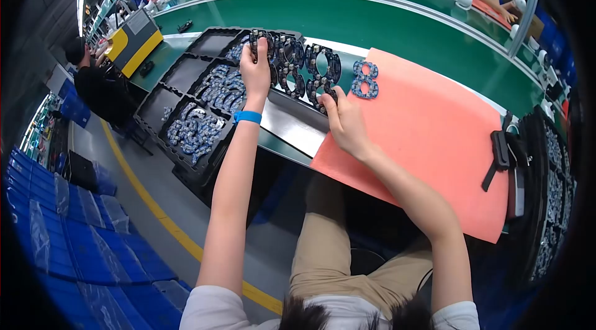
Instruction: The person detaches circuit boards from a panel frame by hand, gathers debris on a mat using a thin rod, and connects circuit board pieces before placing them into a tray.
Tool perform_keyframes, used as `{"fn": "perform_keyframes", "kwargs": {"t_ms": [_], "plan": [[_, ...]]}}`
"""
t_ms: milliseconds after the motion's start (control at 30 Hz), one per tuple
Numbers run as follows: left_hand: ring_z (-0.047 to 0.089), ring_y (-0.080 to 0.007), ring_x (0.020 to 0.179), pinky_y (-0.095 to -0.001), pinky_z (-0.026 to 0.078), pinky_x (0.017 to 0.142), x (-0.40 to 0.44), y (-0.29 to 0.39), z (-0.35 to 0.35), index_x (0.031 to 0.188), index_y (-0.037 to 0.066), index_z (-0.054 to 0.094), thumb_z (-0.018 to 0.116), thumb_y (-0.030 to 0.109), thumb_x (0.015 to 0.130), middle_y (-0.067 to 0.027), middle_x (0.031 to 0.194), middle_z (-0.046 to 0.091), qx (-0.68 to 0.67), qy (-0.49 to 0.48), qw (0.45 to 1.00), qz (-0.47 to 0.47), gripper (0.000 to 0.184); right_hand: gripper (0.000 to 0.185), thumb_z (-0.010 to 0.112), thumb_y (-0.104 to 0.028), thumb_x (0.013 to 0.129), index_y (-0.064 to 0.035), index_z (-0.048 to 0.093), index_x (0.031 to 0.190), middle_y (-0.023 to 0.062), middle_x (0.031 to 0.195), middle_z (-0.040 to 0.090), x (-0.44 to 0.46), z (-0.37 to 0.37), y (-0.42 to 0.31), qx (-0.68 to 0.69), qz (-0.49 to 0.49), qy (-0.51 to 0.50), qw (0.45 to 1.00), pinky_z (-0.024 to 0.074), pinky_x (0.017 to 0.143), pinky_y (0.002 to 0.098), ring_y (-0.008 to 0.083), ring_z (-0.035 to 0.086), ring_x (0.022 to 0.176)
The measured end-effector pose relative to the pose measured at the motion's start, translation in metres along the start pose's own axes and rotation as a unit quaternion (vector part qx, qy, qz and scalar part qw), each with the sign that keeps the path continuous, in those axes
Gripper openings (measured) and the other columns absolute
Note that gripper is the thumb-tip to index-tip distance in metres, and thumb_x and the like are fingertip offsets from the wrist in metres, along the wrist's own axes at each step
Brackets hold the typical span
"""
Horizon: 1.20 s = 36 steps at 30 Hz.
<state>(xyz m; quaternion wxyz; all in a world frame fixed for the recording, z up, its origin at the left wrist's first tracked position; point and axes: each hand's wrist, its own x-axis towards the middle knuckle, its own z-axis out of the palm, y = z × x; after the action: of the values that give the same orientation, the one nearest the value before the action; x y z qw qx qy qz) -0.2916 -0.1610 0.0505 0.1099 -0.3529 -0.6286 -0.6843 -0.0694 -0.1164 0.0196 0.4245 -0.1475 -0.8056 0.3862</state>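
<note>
A black frame [292, 60] with figure-eight shaped openings hangs between my two hands, over the metal strip at the mat's left edge. My left hand [256, 72] grips its upper left end, thumb on top. At its lower right corner my right hand [343, 120] pinches the edge. A blue figure-eight circuit board [365, 79] lies on the pink mat [422, 137], just right of the frame. Left of my left hand, a black compartment tray [180, 99] holds many small blue boards.
A green conveyor [285, 16] runs behind the bench. A black device [498, 150] lies at the mat's right edge, beside stacked trays [549, 193] of boards. Blue bins [81, 243] stand at lower left. Co-workers sit at far left and across the conveyor.
</note>
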Motion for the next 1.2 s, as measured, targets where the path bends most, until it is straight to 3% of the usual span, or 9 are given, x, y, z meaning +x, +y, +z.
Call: {"fn": "perform_keyframes", "kwargs": {"t_ms": [367,500,600,700,833,900,967,1067,1200], "plan": [[0.035,-0.0112,0.058,-0.0302,0.032,0.053,-0.007,0.004,0.004,0.075,0.001,0.046,0.052,0.047,0.094,0.0003,0.061,0.041,-0.007,0.009,1.0,0.025,0.05,0.025,0.047,-0.021,0.098,0.003,0.055,0.098,0.011,0.068,0.057,0.003,-0.013,-0.002,0.018,0.048,-0.063,0.997,0.044,0.058,0.0312,0.021,0.058,0.06],[0.04,-0.0137,0.057,-0.0317,0.034,0.053,-0.011,0.008,0.006,0.075,0.0,0.047,0.05,0.049,0.094,-0.0041,0.061,0.046,0.035,0.025,0.999,0.012,0.053,0.05,0.065,-0.013,0.083,0.0025,0.042,0.124,0.015,0.092,0.065,0.025,-0.03,-0.025,-0.02,-0.117,0.063,0.991,0.0483,0.08,0.0331,0.0253,0.063,0.091],[0.042,-0.0166,0.056,-0.0338,0.035,0.053,-0.013,0.01,0.015,0.074,-0.001,0.047,0.05,0.05,0.093,-0.0077,0.059,0.048,0.056,0.035,0.998,0.014,0.054,0.05,0.064,-0.017,0.082,0.0015,0.046,0.124,0.0185,0.097,0.064,0.059,-0.045,-0.055,-0.074,-0.211,0.124,0.967,0.0485,0.08,0.0353,0.0279,0.06,0.1],[0.047,-0.0237,0.054,-0.0378,0.038,0.054,-0.01,0.001,0.022,0.074,-0.003,0.048,0.051,0.051,0.092,-0.0133,0.06,0.051,0.077,0.055,0.995,0.02,0.056,0.04,0.061,-0.026,0.086,0.0006,0.053,0.114,0.0193,0.093,0.065,0.088,-0.033,-0.075,-0.29,-0.325,0.088,0.896,0.0498,0.075,0.0351,0.0283,0.064,0.087],[0.053,-0.0304,0.056,-0.0422,0.041,0.056,-0.009,0.003,0.023,0.075,-0.003,0.049,0.05,0.052,0.091,-0.0175,0.061,0.055,0.094,0.064,0.993,0.032,0.058,0.031,0.055,-0.032,0.089,-0.0018,0.055,0.098,0.0156,0.079,0.067,0.108,0.004,-0.052,-0.42,-0.171,-0.022,0.891,0.0498,0.066,0.0344,0.0259,0.066,0.07],[0.044,-0.018,0.058,-0.0354,0.039,0.055,-0.01,0.009,0.022,0.073,-0.003,0.049,0.051,0.049,0.093,-0.0133,0.061,0.052,0.131,0.047,0.99,-0.003,0.056,0.024,0.052,-0.029,0.092,-0.0047,0.052,0.089,0.0103,0.065,0.065,0.113,0.005,-0.035,-0.445,-0.217,0.047,0.868,0.0494,0.058,0.0342,0.0236,0.065,0.057],[0.05,-0.0247,0.059,-0.0375,0.042,0.058,-0.008,0.016,0.02,0.075,-0.004,0.052,0.05,0.054,0.091,-0.0169,0.063,0.055,0.13,0.039,0.991,-0.007,0.059,0.021,0.05,-0.026,0.093,-0.0054,0.052,0.088,0.0088,0.061,0.064,0.114,0.005,-0.026,-0.453,-0.224,0.053,0.861,0.0485,0.054,0.0357,0.0239,0.065,0.058],[0.064,-0.0418,0.085,-0.0488,0.049,0.073,0.011,0.016,0.023,0.091,-0.001,0.062,0.047,0.068,0.083,-0.0253,0.086,0.066,0.324,-0.067,0.941,-0.073,0.071,0.024,0.048,-0.026,0.094,-0.002,0.05,0.093,0.0144,0.066,0.065,0.128,0.002,-0.013,-0.398,-0.13,0.01,0.908,0.0497,0.061,0.0445,0.0311,0.066,0.065],[0.061,-0.0396,0.102,-0.0456,0.048,0.085,0.01,0.013,0.03,0.105,-0.003,0.064,0.044,0.073,0.08,-0.0262,0.106,0.064,0.459,-0.187,0.858,-0.132,0.082,0.029,0.046,-0.028,0.094,0.0003,0.05,0.096,0.0207,0.075,0.066,0.124,0.005,0.05,-0.328,0.03,-0.052,0.943,0.049,0.066,0.0502,0.0387,0.064,0.072]]}}
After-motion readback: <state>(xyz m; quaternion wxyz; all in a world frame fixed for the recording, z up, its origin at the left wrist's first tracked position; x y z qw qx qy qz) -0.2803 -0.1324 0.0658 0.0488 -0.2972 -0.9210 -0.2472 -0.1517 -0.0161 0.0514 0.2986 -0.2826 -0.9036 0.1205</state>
